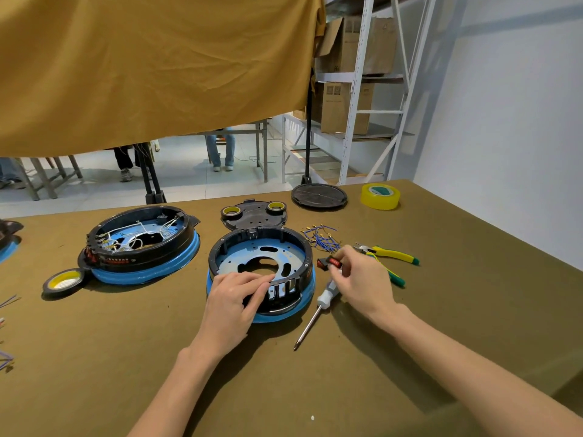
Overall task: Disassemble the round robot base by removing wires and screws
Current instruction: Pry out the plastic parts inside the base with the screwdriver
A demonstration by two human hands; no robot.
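Fig.: left hand fingers flat, pressing base near rim; right hand pinches red switch. Risk: switch dropped among wires at right, likely mislaid.

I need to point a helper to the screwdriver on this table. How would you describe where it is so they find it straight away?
Start at the stripped round base in the middle of the olive table, the one the left hand rests on. Just right of its near rim lies the screwdriver, below the right hand. Unlike the yellow-and-green pliers further right, it has a white handle and one thin metal shaft pointing toward the viewer.
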